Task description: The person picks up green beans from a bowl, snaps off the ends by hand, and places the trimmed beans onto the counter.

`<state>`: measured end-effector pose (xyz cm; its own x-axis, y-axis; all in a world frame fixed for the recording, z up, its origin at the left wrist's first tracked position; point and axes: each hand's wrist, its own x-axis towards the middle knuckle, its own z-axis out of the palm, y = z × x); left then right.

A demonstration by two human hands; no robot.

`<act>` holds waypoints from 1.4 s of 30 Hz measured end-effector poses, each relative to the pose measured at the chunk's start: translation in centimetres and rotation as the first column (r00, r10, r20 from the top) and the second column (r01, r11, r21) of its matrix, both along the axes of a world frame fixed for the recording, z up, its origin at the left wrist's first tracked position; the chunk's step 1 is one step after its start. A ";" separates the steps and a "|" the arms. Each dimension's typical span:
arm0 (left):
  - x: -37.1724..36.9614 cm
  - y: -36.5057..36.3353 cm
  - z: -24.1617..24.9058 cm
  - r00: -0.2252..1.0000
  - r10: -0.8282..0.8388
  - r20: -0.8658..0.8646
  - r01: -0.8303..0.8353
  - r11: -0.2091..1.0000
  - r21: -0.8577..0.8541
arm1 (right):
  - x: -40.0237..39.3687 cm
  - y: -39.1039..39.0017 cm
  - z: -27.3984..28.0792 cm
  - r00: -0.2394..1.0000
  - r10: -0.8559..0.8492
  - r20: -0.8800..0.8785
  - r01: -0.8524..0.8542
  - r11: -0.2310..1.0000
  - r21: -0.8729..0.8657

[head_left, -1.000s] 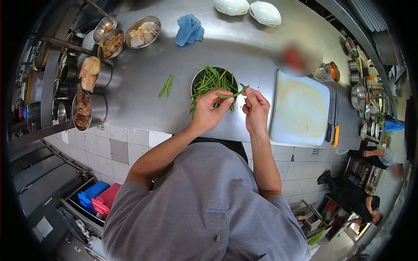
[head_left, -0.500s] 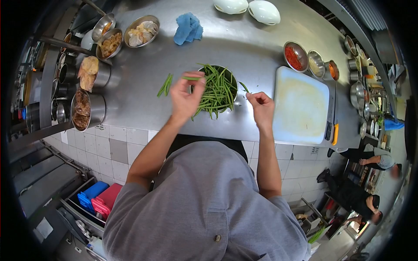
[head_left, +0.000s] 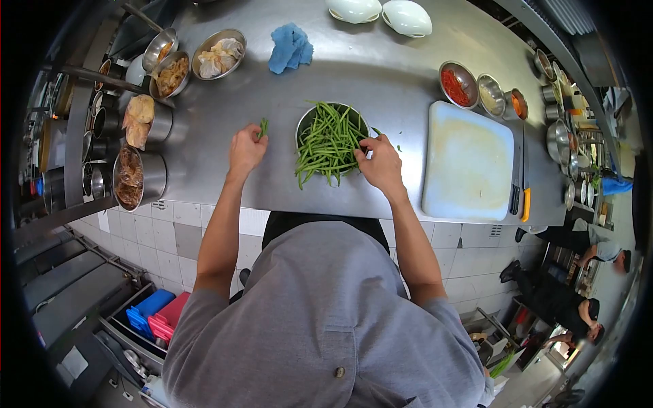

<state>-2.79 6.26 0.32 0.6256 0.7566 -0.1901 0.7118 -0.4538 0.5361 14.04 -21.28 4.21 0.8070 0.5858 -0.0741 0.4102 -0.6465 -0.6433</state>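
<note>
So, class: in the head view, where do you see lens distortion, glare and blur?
Head view: fisheye bends the steel counter edges, with black vignette at the corners; soft glare streaks the counter near the white bowls; the green beans and both hands are sharp; faces at far right are blurred.

2 white bowls (head_left: 381, 13), 1 blue cloth (head_left: 290, 47), 1 cutting board (head_left: 468, 162)

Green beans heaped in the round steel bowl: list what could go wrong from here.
1. The green beans spill over the rim of the round steel bowl toward the counter's front edge, so the right hand reaching in could knock some to the floor.
2. The left hand covers the small pile of loose beans; they may scatter.
</note>
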 end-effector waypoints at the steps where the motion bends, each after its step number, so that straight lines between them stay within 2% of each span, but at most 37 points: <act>1: -0.1 -0.1 0.2 1.000 0.028 0.006 -0.028 1.000 -0.007 | 0.1 0.3 -0.3 1.000 0.011 0.016 -0.010 0.999 -0.038; 2: -0.2 -0.2 0.4 0.998 0.056 0.011 -0.056 0.998 -0.014 | 0.2 0.5 -0.5 0.999 0.023 0.032 -0.020 0.997 -0.077; 5: -0.6 -0.2 0.4 0.995 0.076 0.064 -0.074 0.997 -0.032 | 0.5 0.6 -0.2 1.000 0.001 -0.023 -0.002 0.999 -0.053; 8: -0.3 -1.2 1.1 0.959 0.079 0.271 -0.060 0.995 -0.075 | 1.1 0.1 -1.3 0.999 0.001 -0.053 0.004 0.995 0.100; 11: 1.0 -3.1 1.3 0.855 0.120 0.505 0.028 0.961 -0.276 | 1.1 0.1 1.5 0.909 0.004 -0.416 0.108 0.963 0.245; 14: 2.8 -6.3 4.8 0.842 -0.023 0.539 0.199 0.942 -0.270 | 1.1 0.0 1.8 0.867 0.124 -0.483 0.095 0.910 0.404; 17: 4.6 -8.3 7.1 0.804 -0.087 0.588 0.335 0.884 -0.327 | 0.8 -0.1 3.6 0.790 0.161 -0.592 0.131 0.898 0.420; 20: 5.8 -9.5 9.7 0.732 -0.184 0.656 0.410 0.888 -0.209 | 0.5 -0.4 4.4 0.780 0.202 -0.592 0.110 0.887 0.448; 21: 6.1 -9.4 10.4 0.716 -0.266 0.645 0.454 0.880 -0.141 | 0.4 -0.5 4.6 0.778 0.207 -0.593 0.110 0.885 0.453; 24: 6.6 -9.7 10.5 0.771 -0.166 0.615 0.466 0.806 -0.365 | 0.2 -0.8 5.1 0.742 0.215 -0.635 0.143 0.875 0.463; 26: 7.0 -9.9 9.0 0.747 -0.100 0.657 0.537 0.674 -0.508 | 0.2 -1.1 5.2 0.670 0.212 -0.711 0.205 0.868 0.452; 29: 7.2 -10.6 8.1 0.728 -0.008 0.686 0.599 0.495 -0.630 | -0.2 -0.9 5.2 0.650 0.283 -0.705 0.192 0.836 0.513; 30: 7.2 -10.8 7.9 0.724 0.021 0.690 0.612 0.441 -0.656 | -0.3 -0.9 5.1 0.662 0.279 -0.696 0.178 0.843 0.507; 32: 7.3 -10.9 7.4 0.716 -0.005 0.699 0.617 0.474 -0.629 | -0.4 -0.8 4.9 0.684 0.272 -0.677 0.146 0.858 0.492; 33: 7.4 -10.9 7.5 0.711 -0.016 0.703 0.618 0.491 -0.614 | -0.5 -0.7 5.2 0.763 0.233 -0.603 0.140 0.851 0.506; 36: 7.2 -11.1 8.7 0.792 -0.092 0.604 0.499 0.668 -0.552 | -0.6 -0.5 6.8 0.917 0.145 -0.371 0.083 0.841 0.535; 39: 6.7 -11.0 11.9 0.746 -0.407 0.527 0.562 0.810 -0.170 | -0.6 -0.3 8.9 0.972 0.152 -0.177 -0.038 0.851 0.524; 42: 6.6 -11.0 12.0 0.645 -0.550 0.531 0.621 0.782 0.056 | -0.1 -0.5 8.8 0.960 0.246 0.133 -0.278 0.893 0.353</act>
